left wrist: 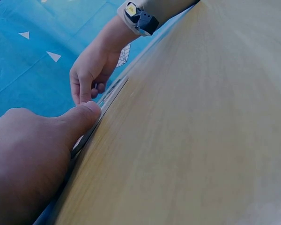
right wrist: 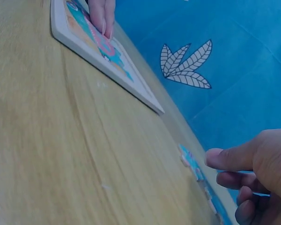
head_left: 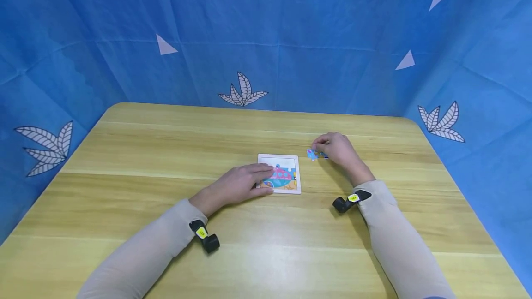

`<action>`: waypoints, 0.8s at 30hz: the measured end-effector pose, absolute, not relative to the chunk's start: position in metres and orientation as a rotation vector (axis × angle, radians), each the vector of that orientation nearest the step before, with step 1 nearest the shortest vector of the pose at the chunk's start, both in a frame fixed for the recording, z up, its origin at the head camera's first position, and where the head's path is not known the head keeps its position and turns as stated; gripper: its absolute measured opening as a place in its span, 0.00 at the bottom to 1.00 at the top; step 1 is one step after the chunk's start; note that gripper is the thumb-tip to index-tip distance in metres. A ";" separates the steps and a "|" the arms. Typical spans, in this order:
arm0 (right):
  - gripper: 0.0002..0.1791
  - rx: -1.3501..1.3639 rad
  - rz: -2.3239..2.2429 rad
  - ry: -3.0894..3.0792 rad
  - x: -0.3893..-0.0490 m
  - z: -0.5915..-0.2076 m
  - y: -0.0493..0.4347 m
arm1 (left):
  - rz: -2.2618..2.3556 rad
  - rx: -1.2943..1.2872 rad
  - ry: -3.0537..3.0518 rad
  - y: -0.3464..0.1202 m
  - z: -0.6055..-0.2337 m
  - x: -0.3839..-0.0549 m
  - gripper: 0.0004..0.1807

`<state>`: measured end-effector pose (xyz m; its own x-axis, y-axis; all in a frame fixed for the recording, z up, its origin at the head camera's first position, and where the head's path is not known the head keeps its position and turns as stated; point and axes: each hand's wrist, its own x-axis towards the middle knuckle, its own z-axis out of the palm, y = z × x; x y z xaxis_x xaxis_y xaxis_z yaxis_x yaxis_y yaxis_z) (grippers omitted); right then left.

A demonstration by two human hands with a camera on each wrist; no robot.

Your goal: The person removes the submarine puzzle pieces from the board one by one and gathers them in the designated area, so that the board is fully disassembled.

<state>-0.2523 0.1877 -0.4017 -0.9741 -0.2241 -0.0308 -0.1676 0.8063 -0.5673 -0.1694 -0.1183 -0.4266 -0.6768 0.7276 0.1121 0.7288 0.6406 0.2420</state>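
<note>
My left hand (head_left: 238,183) lies over the left side of a square white-framed jigsaw puzzle (head_left: 293,191). Its fingertips (right wrist: 107,28) touch the picture, and its thumb (left wrist: 86,112) lies along the near edge of the frame. The partly filled picture has pink, teal and sandy parts, with a white area at the top. To the right, my right hand (head_left: 337,147) hovers over several loose blue puzzle pieces (head_left: 311,153) on the table. In the right wrist view its fingers (right wrist: 236,180) are loosely bent, with no piece seen between thumb and fingers; the loose pieces (right wrist: 191,161) lie beside them.
The puzzle and pieces are on a wood-grain table (head_left: 166,151) with rounded far corners. Behind it hangs a blue cloth (head_left: 291,36) with white triangles and leaf prints. Each wrist wears a black camera strap, the left one (head_left: 203,236) and the right one (head_left: 352,199).
</note>
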 end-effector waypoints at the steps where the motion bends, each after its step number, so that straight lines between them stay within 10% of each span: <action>1: 0.12 -0.319 -0.894 2.895 -0.252 -0.401 0.187 | -0.417 -1.262 -2.838 -0.118 -0.427 -0.170 0.35; 24: 0.12 -0.749 -0.782 2.772 -0.216 -0.378 0.151 | -0.434 -1.382 -2.726 -0.116 -0.428 -0.171 0.32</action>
